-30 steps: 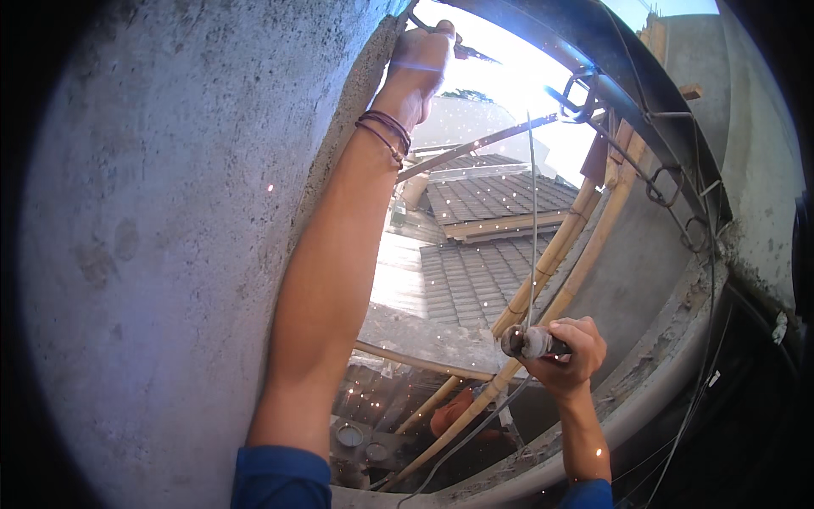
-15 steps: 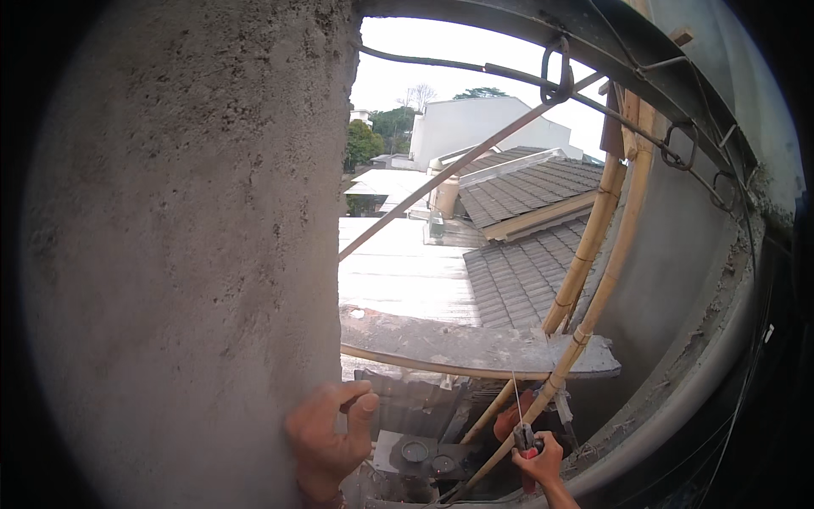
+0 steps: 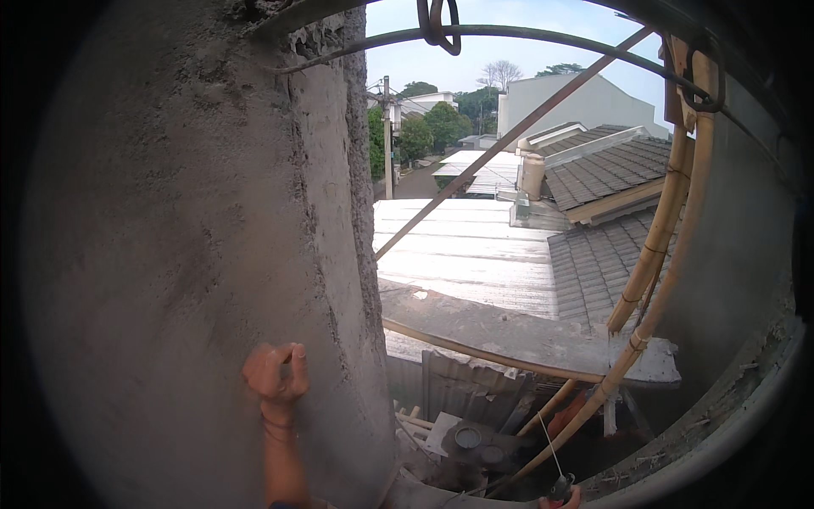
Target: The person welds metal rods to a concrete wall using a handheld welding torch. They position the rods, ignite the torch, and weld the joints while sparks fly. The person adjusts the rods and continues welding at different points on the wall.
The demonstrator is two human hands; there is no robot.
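A rough grey plastered column [image 3: 195, 254] fills the left half of the view. My left hand [image 3: 275, 373] rests against its face low down, fingers curled into a fist, with nothing showing in it; thin bands circle the wrist. Only a sliver of my right hand [image 3: 561, 499] shows at the bottom edge. It grips a small dark tool [image 3: 560, 486], and a thin string [image 3: 547, 445] runs up from the tool. The rest of that hand is out of frame.
Bamboo poles [image 3: 657, 254] tied together rise on the right beside a grey wall [image 3: 738, 254]. A slanted metal rod [image 3: 509, 144] and a curved bar with a hook [image 3: 437, 25] cross above. Far below lie tiled and sheet roofs [image 3: 475, 254] and a concrete ledge [image 3: 509, 327].
My left hand has come down from high overhead to low on the column. My right hand has sunk to the bottom edge with its tool. The view has lifted toward the horizon.
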